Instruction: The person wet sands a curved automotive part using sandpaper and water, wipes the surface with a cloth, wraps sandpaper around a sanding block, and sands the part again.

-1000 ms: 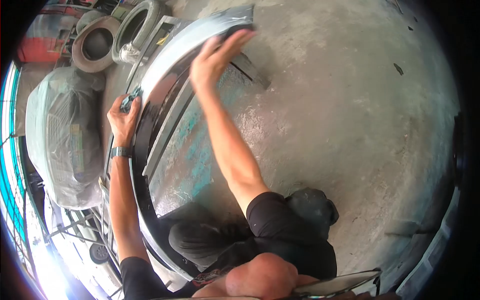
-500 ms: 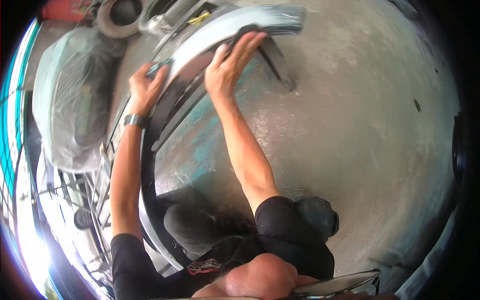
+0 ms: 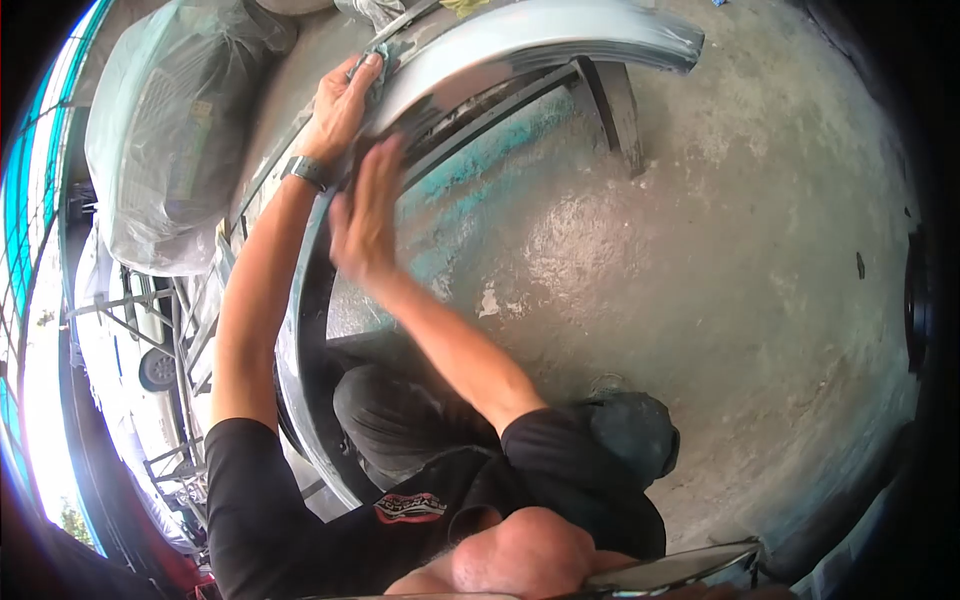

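Observation:
A long curved panel (image 3: 520, 35), pale grey on its outer face and dark along its inner side, arcs from the top right down to my lap. My left hand (image 3: 340, 108) grips a crumpled blue-grey cloth (image 3: 372, 72) at the panel's outer edge. On the panel's inner side, my right hand (image 3: 368, 215) is blurred by motion, its fingers stretched out and its palm turned toward the dark surface. Nothing shows in the right hand. Whether its palm touches the panel cannot be made out.
Grey metal stand parts (image 3: 605, 110) show under the panel. A bulky object wrapped in clear plastic (image 3: 175, 140) stands at the upper left, with metal framework (image 3: 190, 400) below it. Concrete floor (image 3: 720, 300) with turquoise stains lies to the right.
The right hand has moved down and left along the panel's inner side, away from its far end. The left hand still holds the cloth at the outer edge. The whole view has shifted.

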`<state>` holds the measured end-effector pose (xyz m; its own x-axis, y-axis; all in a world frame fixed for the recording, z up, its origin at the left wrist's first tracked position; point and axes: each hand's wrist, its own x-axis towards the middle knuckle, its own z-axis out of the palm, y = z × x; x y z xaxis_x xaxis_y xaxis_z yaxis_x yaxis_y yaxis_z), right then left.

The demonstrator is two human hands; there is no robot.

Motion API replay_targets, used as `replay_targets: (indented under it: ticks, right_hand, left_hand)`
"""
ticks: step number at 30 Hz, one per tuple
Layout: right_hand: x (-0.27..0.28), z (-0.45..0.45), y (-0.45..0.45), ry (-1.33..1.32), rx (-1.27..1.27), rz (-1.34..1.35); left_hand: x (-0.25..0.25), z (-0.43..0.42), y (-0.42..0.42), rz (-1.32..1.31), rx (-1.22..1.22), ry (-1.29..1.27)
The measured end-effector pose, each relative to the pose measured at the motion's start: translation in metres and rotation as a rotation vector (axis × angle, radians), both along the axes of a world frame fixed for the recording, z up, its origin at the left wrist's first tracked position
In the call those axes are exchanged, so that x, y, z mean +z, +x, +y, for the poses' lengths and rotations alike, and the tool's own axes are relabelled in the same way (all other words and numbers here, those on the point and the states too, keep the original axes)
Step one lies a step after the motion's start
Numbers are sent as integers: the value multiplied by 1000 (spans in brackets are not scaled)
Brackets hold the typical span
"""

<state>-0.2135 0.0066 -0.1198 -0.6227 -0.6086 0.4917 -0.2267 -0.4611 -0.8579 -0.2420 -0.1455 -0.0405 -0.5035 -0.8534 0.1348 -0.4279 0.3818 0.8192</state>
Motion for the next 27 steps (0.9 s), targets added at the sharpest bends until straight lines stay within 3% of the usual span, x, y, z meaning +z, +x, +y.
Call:
replay_targets:
  ticks: [4, 7, 9, 11, 12, 14, 16, 20, 24, 27]
  right_hand:
    - [-8, 49, 45, -6, 256, -70]
    - [0, 48, -6, -71, 206, -201]
    - [7, 41, -40, -86, 96, -241]
    - [10, 27, -67, -17, 12, -5]
    - [17, 17, -79, 46, -33, 139]
    - [26, 5, -96, 198, -86, 395]
    - [31, 6, -91, 266, -131, 439]
    - [36, 6, -91, 323, -153, 471]
    - [35, 8, -90, 347, -152, 496]
    - [34, 11, -87, 373, -138, 527]
  left_hand:
    - [0, -2, 2, -35, -8, -26]
    - [6, 11, -5, 1, -48, -212]
    - [18, 26, -9, -43, 53, -324]
    - [23, 31, -3, -21, 110, -460]
    - [27, 30, 4, -77, 72, -718]
    - [39, 53, 29, -212, 163, -813]
    - [44, 89, 73, -343, 227, -791]
    - [47, 216, 192, -841, 277, -552]
    - [45, 330, 274, -938, 487, -139]
    - [37, 363, 309, -920, 484, 44]
